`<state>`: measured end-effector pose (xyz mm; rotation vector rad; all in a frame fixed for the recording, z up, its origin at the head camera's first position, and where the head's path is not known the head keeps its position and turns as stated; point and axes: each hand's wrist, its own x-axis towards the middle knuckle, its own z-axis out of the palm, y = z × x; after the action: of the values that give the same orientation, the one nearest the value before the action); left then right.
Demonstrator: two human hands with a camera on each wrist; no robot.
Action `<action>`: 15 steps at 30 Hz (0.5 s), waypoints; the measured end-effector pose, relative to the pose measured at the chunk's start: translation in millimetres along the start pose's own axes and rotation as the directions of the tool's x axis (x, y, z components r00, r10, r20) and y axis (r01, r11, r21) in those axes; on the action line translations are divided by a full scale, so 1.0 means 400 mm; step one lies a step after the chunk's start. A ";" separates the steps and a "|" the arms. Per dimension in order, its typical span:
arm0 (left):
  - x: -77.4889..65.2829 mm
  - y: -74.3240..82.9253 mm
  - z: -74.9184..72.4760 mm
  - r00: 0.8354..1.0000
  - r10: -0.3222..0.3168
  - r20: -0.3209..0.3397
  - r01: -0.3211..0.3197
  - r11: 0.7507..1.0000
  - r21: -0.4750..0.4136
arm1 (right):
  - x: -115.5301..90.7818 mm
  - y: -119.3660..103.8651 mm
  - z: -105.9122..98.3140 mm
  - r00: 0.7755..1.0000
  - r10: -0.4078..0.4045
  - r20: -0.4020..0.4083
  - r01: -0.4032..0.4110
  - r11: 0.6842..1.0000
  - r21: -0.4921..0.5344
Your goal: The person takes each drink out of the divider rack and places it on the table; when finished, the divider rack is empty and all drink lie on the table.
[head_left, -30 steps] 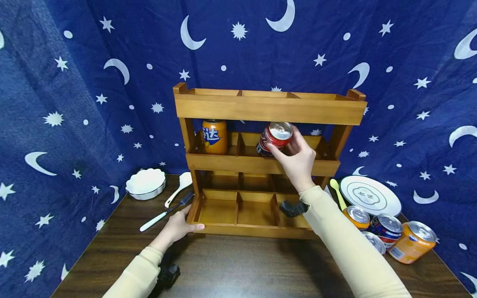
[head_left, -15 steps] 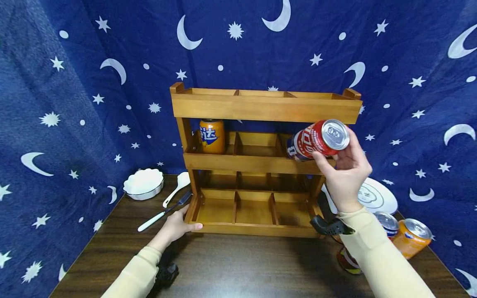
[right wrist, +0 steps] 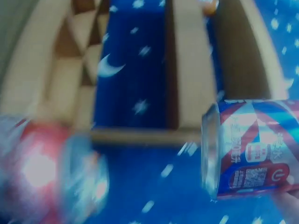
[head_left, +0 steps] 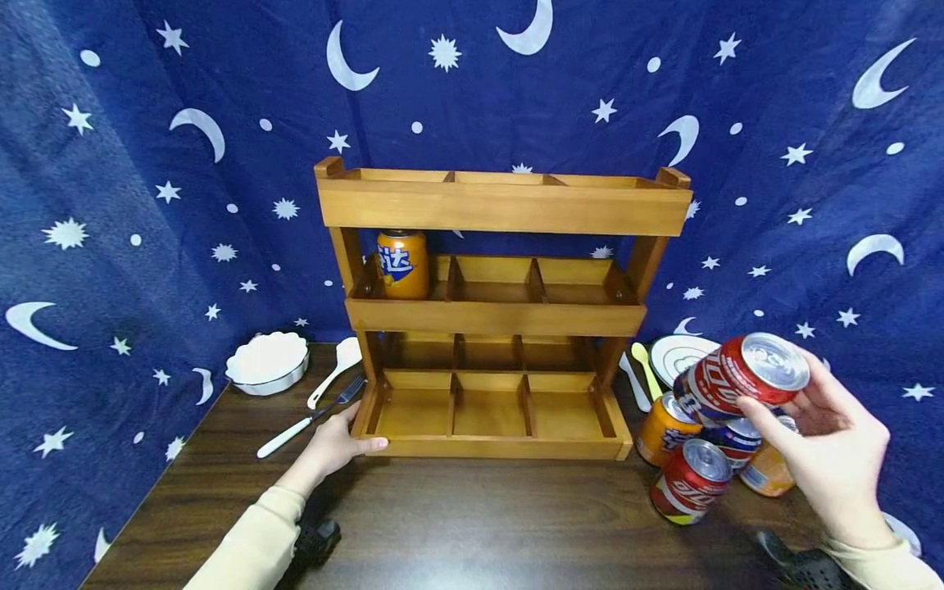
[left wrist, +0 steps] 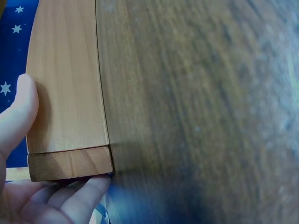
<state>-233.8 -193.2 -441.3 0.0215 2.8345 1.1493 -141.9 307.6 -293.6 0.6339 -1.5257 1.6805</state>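
Note:
A red soda can (head_left: 730, 377) with a blue lower part is tilted in my right hand (head_left: 841, 451), above the cans on the right. In the right wrist view this can (right wrist: 254, 149) shows red and blue stripes and a silver end. My left hand (head_left: 332, 447) grips the lower left corner of the wooden shelf rack (head_left: 494, 318). The left wrist view shows the thumb on the front board (left wrist: 67, 93) and the fingers round its end. One orange can (head_left: 404, 266) stands in the middle tier's left compartment.
On the right stand another red can (head_left: 692, 483), orange cans (head_left: 667, 430) and a dark can, with a plate (head_left: 674, 356), a yellow spoon (head_left: 646, 369) and a knife (head_left: 636, 383) behind. Left lie a white bowl (head_left: 268, 365), a white ladle (head_left: 335, 373) and a fork (head_left: 310, 419).
My right hand has taken the red can out of the middle tier and carried it right and down to above the other cans. The left hand keeps its grip on the rack.

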 end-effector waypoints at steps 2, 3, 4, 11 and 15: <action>-0.001 0.002 -0.001 1.000 -0.002 0.005 0.002 1.000 0.003 | -0.028 0.001 -0.044 0.995 0.063 -0.073 -0.075 0.983 -0.166; -0.003 0.003 -0.002 1.000 -0.005 0.006 0.005 1.000 0.002 | -0.043 0.002 -0.065 0.989 0.096 -0.110 -0.120 0.962 -0.244; -0.003 0.004 -0.002 1.000 -0.007 0.007 0.007 1.000 0.004 | -0.057 0.003 -0.086 0.982 0.123 -0.144 -0.168 0.917 -0.361; -0.004 0.006 -0.002 1.000 -0.007 0.012 0.007 1.000 -0.004 | -0.143 0.027 -0.209 0.908 0.227 -0.353 -0.409 0.665 -0.625; -0.001 0.002 0.001 1.000 -0.013 0.011 0.013 1.000 -0.007 | -0.183 0.046 -0.245 0.833 0.306 -0.461 -0.543 0.615 -0.572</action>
<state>-233.4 -192.3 -441.0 0.0087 2.8167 1.1538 -101.3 388.4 -377.8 -0.4371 -1.9749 1.2711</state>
